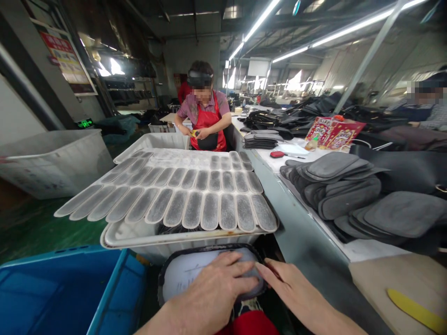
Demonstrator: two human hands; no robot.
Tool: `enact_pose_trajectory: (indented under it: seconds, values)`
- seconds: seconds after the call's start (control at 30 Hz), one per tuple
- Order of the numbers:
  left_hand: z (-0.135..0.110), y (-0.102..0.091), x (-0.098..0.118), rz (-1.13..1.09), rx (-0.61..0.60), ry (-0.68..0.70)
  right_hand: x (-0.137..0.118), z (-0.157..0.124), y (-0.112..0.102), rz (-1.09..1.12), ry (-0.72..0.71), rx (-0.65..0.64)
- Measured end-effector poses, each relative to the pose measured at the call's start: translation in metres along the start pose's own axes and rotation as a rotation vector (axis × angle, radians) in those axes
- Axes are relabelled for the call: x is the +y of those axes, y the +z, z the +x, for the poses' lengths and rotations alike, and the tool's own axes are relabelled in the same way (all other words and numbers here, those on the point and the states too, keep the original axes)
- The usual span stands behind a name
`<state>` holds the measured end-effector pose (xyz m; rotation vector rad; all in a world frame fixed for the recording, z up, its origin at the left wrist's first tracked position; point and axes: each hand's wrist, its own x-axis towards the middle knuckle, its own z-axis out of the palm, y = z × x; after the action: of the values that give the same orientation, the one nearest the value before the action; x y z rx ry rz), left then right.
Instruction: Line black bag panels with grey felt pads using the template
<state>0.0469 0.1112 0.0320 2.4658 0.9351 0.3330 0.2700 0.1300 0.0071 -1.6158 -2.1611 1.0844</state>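
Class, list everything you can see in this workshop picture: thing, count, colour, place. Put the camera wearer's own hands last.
black-rimmed flat oval piece with a pale grey face: one, bottom centre, under the hands
grey oval pads: many, in rows on the tray, centre
white plastic tray: one, centre
blue plastic crate: one, bottom left
white plastic tub: one, left
dark grey flat pieces: several stacks, on the table, right
yellow flat tool: one, on a board, bottom right
person in a red apron: one, beyond the tray
left hand: flat on the oval piece
right hand: fingertips at the piece's right rim
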Motion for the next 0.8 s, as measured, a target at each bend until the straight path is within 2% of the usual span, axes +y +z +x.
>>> enact_pose_trajectory:
  seconds: [0.27,0.47,0.67,0.8]
  values:
    - [0.011,-0.001,0.002,0.094,-0.028,0.023,-0.001,0.012,0.011,-0.052,0.001,0.066]
    - [0.016,-0.002,0.010,0.145,-0.057,-0.017,-0.002,0.012,0.013,-0.078,0.051,0.091]
    - [0.019,0.001,0.016,0.198,-0.040,-0.025,-0.012,0.011,0.013,-0.235,0.070,0.118]
    - [0.020,0.003,0.014,0.248,-0.054,-0.016,-0.010,0.011,0.011,-0.311,0.035,0.120]
